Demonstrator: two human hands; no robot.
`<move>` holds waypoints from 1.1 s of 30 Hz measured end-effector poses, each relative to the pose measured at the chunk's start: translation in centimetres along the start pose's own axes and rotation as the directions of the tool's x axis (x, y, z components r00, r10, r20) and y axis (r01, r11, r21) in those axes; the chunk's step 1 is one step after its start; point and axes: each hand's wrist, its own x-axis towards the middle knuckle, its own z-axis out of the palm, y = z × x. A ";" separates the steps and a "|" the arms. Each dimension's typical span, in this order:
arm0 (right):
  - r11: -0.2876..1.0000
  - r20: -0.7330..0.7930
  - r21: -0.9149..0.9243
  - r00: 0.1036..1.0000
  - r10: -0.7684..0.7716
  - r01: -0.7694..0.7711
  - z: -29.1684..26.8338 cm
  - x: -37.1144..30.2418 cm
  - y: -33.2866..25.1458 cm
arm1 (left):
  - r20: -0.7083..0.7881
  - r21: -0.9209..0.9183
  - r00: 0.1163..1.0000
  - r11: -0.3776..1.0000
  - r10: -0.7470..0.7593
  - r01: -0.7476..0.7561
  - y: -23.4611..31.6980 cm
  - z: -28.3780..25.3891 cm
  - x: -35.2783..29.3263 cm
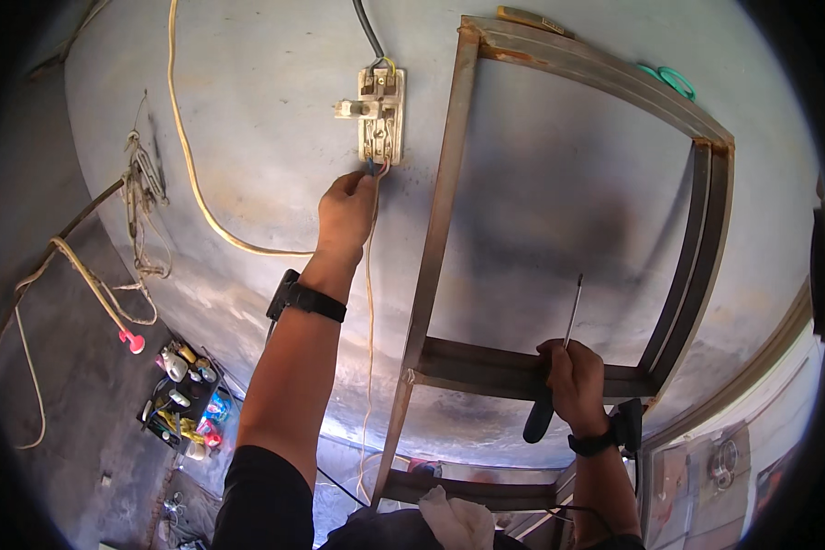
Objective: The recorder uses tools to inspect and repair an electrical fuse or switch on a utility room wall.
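Observation:
On the wall is a whitish knife switch point(381, 117), its lever standing out to the left and its metal contacts exposed. My left hand point(346, 206) is raised to its lower edge, with the fingers pinched on a blue wire point(370, 167) below the lower terminals. A reddish wire point(383, 169) runs into the switch just to the right of it. My right hand point(575, 380) grips a screwdriver point(574, 310) lower down on the right, in front of the metal frame's crossbar. The screwdriver's shaft points up and its dark handle shows below the fist.
A rusty metal frame point(442, 192) stands against the wall; green-handled scissors point(671, 81) lie on its top. A cream cable point(188, 165) loops down the wall, and a black cable point(368, 29) enters the switch from above. A cluttered shelf point(185, 399) is at lower left.

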 end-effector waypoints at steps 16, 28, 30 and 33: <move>0.995 0.006 -0.038 0.995 0.097 -0.097 0.4 0.3 -0.5 | 0.141 -0.261 0.986 0.957 -0.090 0.124 -2.5 1.5 3.6; 0.994 0.000 -0.057 0.996 0.089 -0.089 0.1 0.0 -0.1 | 0.025 -0.394 0.997 0.917 0.076 -0.060 -4.0 2.1 3.3; 0.996 -0.005 -0.059 0.997 0.072 -0.073 0.1 0.0 0.1 | 0.037 -0.441 0.999 0.898 0.026 -0.007 -3.3 2.4 2.8; 0.997 -0.010 -0.055 0.999 0.050 -0.051 0.2 0.1 -0.1 | 0.021 -0.429 0.999 0.903 0.046 -0.033 -3.6 2.5 2.9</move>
